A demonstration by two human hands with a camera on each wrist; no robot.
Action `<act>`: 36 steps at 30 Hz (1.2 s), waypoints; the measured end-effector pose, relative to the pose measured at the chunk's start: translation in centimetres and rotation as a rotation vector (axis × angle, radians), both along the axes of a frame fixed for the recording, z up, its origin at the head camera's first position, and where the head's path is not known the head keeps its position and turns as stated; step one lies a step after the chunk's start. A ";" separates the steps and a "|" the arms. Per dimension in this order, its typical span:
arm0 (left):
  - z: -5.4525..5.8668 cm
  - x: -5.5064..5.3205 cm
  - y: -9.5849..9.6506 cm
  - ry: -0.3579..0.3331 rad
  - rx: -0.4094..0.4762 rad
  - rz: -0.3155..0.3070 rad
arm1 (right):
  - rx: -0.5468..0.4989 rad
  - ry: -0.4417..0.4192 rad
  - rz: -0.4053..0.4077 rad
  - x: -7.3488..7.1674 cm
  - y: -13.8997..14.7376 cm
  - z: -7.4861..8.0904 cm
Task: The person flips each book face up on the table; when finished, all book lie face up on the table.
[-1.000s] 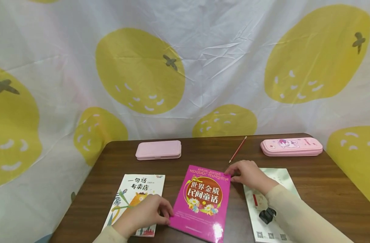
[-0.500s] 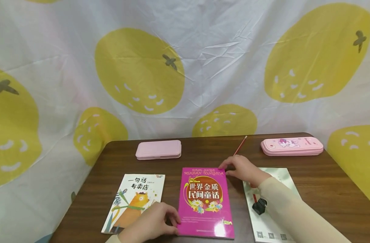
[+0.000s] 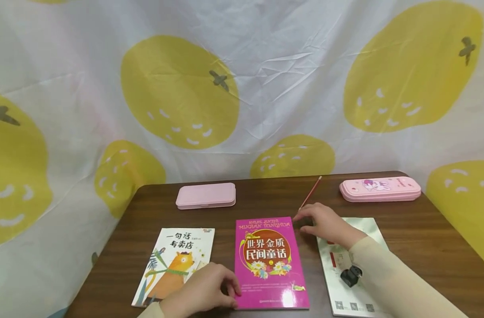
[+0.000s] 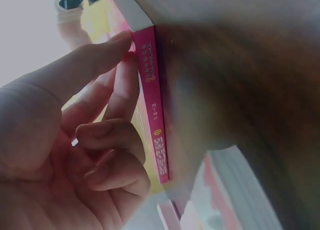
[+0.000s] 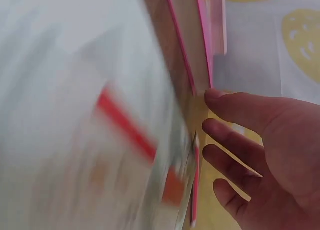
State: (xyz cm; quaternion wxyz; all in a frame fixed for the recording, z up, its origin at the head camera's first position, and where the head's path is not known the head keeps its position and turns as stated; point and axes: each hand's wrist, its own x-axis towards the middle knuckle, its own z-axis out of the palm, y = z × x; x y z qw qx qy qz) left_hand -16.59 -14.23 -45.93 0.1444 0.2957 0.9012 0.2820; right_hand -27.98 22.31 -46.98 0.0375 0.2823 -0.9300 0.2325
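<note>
A magenta storybook (image 3: 271, 285) lies flat on the table in the head view, its edges nearly square to me. My left hand (image 3: 207, 287) is at its lower left edge. In the left wrist view the thumb and forefinger tips touch the book's spine (image 4: 152, 100), and the other fingers are loosely bent. By the book's top right corner is my right hand (image 3: 331, 224), its fingers relaxed and spread. In the right wrist view the thumb tip is right at the corner of the book's page edge (image 5: 187, 35), with nothing between the fingers.
A white book with a bear cover (image 3: 178, 269) lies left, and a pale book (image 3: 339, 293) lies right, partly under my right sleeve. Behind are a plain pink pencil case (image 3: 206, 195), a red pencil (image 3: 310, 193) and a pink rabbit pencil case (image 3: 380, 189). A lemon-print curtain (image 3: 249, 101) hangs behind.
The magenta book has turned from a slant to nearly straight. My left hand has shifted right and down with it. The right hand has moved off the top edge, beside the corner.
</note>
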 end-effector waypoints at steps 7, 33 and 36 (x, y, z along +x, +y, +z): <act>0.2 -1.0 2.8 0.032 -0.009 -0.025 | -0.064 0.003 -0.070 2.0 4.3 0.0; -0.9 0.6 17.6 0.222 -0.094 -0.208 | 0.051 0.098 -0.203 3.4 17.9 -2.0; -0.9 1.0 18.3 0.238 -0.094 -0.190 | 0.036 0.104 -0.196 3.4 18.8 -2.3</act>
